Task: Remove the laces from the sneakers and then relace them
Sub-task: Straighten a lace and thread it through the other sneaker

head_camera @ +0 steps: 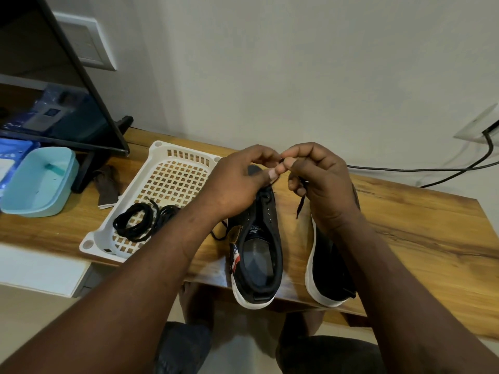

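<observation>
Two black sneakers with white soles stand side by side on the wooden table, heels toward me: the left sneaker and the right sneaker, which my right forearm partly covers. Above the left sneaker's toe end, my left hand and my right hand meet, both pinching a black lace. One end of that lace hangs down below my right hand. The sneaker's front is hidden behind my hands. A second black lace lies coiled in the white basket.
A light blue tub stands at the table's left. A dark monitor on its stand sits behind the tub, with a brown cloth beside the stand. Black cables run along the wall at the right. My knees show below the table's front edge.
</observation>
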Demonstrator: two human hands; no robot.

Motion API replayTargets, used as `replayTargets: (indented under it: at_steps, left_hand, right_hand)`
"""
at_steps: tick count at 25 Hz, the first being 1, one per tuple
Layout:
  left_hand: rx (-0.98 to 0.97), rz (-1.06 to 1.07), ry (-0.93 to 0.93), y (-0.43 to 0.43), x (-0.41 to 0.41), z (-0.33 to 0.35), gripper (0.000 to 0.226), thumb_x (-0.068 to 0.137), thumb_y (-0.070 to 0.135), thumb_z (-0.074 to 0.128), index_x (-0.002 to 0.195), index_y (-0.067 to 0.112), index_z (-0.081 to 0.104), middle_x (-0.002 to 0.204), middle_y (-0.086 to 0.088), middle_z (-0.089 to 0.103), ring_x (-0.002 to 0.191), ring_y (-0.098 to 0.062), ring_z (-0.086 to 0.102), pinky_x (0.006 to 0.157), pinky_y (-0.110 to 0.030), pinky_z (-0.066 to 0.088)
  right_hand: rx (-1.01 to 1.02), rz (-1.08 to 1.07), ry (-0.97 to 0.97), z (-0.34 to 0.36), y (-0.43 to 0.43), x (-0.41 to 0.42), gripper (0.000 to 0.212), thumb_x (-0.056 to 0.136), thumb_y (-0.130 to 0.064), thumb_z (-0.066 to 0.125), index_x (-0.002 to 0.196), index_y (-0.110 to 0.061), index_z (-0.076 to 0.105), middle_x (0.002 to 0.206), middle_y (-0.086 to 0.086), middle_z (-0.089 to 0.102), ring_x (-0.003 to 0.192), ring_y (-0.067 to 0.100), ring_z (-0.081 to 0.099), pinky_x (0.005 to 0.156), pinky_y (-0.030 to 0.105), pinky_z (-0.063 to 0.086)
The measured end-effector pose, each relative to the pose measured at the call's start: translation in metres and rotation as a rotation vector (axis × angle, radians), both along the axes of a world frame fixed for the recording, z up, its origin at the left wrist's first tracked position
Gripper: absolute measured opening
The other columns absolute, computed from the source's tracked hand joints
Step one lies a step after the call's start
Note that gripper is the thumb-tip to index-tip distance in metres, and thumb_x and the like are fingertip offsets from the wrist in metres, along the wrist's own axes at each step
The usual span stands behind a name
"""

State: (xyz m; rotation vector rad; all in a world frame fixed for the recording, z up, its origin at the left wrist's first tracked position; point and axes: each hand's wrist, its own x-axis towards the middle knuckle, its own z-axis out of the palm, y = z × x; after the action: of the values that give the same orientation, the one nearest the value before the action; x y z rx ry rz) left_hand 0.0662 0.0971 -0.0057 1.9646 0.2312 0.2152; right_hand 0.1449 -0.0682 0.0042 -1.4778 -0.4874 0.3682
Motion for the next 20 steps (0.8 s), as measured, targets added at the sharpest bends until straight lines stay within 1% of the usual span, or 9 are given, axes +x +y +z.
replayTargets:
  at_steps: [2,4,6,8,9,11,14,17,20]
  left_hand:
    - [0.067,-0.001,-0.007,-0.003,0.001,-0.003,0.004,0.096,0.028,0.073,0.094,0.031,0.072,0.082,0.019,0.07,0.068,0.005,0.064,0.067,-0.028,0.049]
    - [0.103,0.089,0.023,-0.002,0.002,-0.008,0.006,0.096,0.026,0.075,0.09,0.027,0.072,0.083,0.011,0.072,0.063,-0.002,0.069,0.065,-0.034,0.058]
    - [-0.015,0.115,-0.012,0.001,-0.001,-0.006,0.006,0.097,0.022,0.073,0.102,0.025,0.073,0.097,0.007,0.075,0.064,-0.009,0.072,0.063,-0.037,0.062]
    - [-0.197,0.027,-0.07,0.002,-0.001,0.001,0.023,0.101,0.016,0.067,0.123,0.025,0.069,0.111,0.007,0.075,0.062,-0.017,0.068,0.058,-0.033,0.059]
    - [-0.275,-0.026,-0.08,0.002,-0.001,0.004,0.023,0.104,0.014,0.063,0.125,0.023,0.068,0.11,0.005,0.075,0.061,-0.02,0.065,0.056,-0.033,0.057]
    - [-0.348,-0.066,-0.066,0.0,-0.001,0.008,0.016,0.106,0.012,0.058,0.117,0.014,0.07,0.096,-0.001,0.076,0.062,-0.02,0.063,0.057,-0.031,0.055]
    - [-0.266,0.063,-0.02,0.003,0.001,0.001,0.01,0.105,0.012,0.06,0.105,0.011,0.07,0.087,-0.007,0.074,0.069,-0.017,0.068,0.064,-0.03,0.059]
    - [-0.135,0.221,0.061,0.009,0.002,-0.007,0.011,0.105,0.014,0.06,0.099,0.016,0.068,0.088,-0.004,0.074,0.075,-0.018,0.074,0.076,-0.04,0.065]
    - [-0.134,0.164,0.136,0.008,-0.001,-0.011,0.007,0.102,0.015,0.066,0.096,0.014,0.07,0.087,-0.003,0.075,0.077,-0.016,0.076,0.079,-0.043,0.066]
  right_hand:
    - [-0.002,0.025,-0.004,0.001,0.001,-0.001,0.011,0.095,-0.006,0.065,0.104,-0.007,0.072,0.088,0.022,0.07,0.058,0.016,0.054,0.051,0.023,0.038]
    - [0.042,0.029,0.019,0.003,-0.001,0.0,0.011,0.096,-0.005,0.063,0.103,-0.008,0.071,0.087,0.016,0.071,0.057,0.016,0.053,0.051,0.025,0.037]
    - [0.052,0.018,0.041,0.005,-0.002,0.001,0.013,0.098,-0.002,0.06,0.102,-0.009,0.071,0.086,0.009,0.073,0.056,0.015,0.052,0.051,0.025,0.036]
    - [0.021,0.024,0.033,0.005,-0.002,0.001,0.012,0.098,-0.002,0.062,0.103,-0.008,0.072,0.086,0.01,0.074,0.055,0.016,0.052,0.049,0.024,0.035]
    - [0.005,0.027,0.025,0.004,-0.001,0.0,0.011,0.097,-0.003,0.064,0.103,-0.008,0.072,0.086,0.011,0.074,0.054,0.017,0.051,0.048,0.025,0.034]
    - [-0.022,0.024,0.013,0.001,0.0,0.0,0.01,0.097,-0.005,0.066,0.104,-0.008,0.073,0.086,0.015,0.073,0.053,0.018,0.051,0.047,0.025,0.034]
    - [-0.016,0.049,0.018,0.001,-0.001,0.0,0.011,0.098,-0.006,0.064,0.105,-0.007,0.073,0.088,0.015,0.074,0.055,0.018,0.054,0.047,0.025,0.035]
    - [0.108,0.095,0.086,0.004,-0.001,-0.001,0.016,0.097,-0.012,0.059,0.102,-0.009,0.074,0.087,0.007,0.073,0.058,0.017,0.055,0.05,0.026,0.035]
    - [0.212,0.139,0.15,0.007,0.0,-0.002,0.021,0.096,-0.015,0.054,0.102,-0.012,0.074,0.088,0.005,0.07,0.064,0.016,0.054,0.054,0.025,0.038]
